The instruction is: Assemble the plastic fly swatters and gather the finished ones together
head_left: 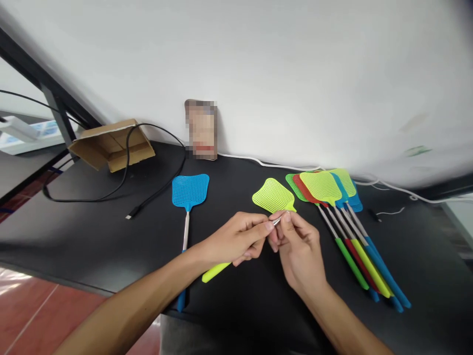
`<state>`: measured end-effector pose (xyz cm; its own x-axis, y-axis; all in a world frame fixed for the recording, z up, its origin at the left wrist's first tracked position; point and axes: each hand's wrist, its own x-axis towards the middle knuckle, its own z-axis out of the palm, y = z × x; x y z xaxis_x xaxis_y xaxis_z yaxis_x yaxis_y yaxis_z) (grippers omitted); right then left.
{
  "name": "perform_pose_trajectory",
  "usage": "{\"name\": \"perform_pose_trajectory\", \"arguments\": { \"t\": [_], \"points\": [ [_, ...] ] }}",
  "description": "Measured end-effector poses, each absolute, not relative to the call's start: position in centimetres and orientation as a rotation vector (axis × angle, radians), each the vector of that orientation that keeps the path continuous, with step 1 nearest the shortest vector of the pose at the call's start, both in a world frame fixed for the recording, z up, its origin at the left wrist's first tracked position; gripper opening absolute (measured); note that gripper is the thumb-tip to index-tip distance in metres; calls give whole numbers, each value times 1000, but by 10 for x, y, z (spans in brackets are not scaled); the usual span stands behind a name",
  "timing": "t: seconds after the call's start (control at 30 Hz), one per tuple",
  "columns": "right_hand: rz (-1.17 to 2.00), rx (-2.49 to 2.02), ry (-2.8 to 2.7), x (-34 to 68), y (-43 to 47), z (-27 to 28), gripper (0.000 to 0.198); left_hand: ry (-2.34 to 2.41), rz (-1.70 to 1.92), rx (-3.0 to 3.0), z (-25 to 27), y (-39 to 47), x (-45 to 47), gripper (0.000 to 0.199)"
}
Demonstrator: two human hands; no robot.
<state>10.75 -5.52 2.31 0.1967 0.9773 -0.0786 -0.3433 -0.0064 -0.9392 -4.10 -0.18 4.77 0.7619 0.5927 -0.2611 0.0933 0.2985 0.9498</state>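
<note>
The left hand [242, 239] and right hand [301, 246] grip the yellow swatter [274, 195] over the worktop [231, 190], with room between the blue swatter [190, 191], its handle reaching near the front edge, and the pile [320, 186].

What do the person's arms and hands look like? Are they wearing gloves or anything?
No gloves! The left hand and right hand are bare. Both forearms are bare too, with no sleeves in view. I see no watch, bracelet or ring.
</note>
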Motion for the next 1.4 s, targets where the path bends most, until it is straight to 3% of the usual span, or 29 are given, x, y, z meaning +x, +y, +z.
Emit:
{"name": "perform_pose_trajectory", "arguments": {
  "t": [0.13, 0.3, 0.37, 0.47, 0.53, 0.67, 0.83, 0.93, 1.17, 1.4],
  "points": [
    [1104, -1268, -1101, 136, -43, 17, 31, 692, 430, 1127, 38, -2, -37, 41],
    [-11, -1678, -1681, 171, -9, 11, 38, 740, 570, 939, 28, 1, -34, 34],
    [-230, -1725, -1913, 169, -1, 6, 43, 728, 635, 888, 30, 2, -34, 32],
    [-319, -1782, -2130, 155, 0, -1, 44, 748, 720, 844, 35, 5, -36, 30],
    [-303, -1810, -2154, 147, -3, -4, 45, 754, 749, 826, 37, 7, -37, 29],
    [-92, -1882, -2012, 150, -11, -1, 66, 736, 765, 822, 37, 9, -38, 30],
    [642, -1789, -1599, 174, -15, 15, 33, 778, 727, 903, 36, 6, -38, 26],
    [938, -1643, -1287, 184, -15, 19, 30, 800, 690, 1000, 38, 4, -38, 31],
    [1022, -1271, -644, 175, -11, 21, 34, 726, 612, 1044, 37, 3, -37, 18],
    [1071, -1078, -666, 165, -15, 38, 32, 745, 492, 1197, 43, -1, -39, 25]
  ]
}}
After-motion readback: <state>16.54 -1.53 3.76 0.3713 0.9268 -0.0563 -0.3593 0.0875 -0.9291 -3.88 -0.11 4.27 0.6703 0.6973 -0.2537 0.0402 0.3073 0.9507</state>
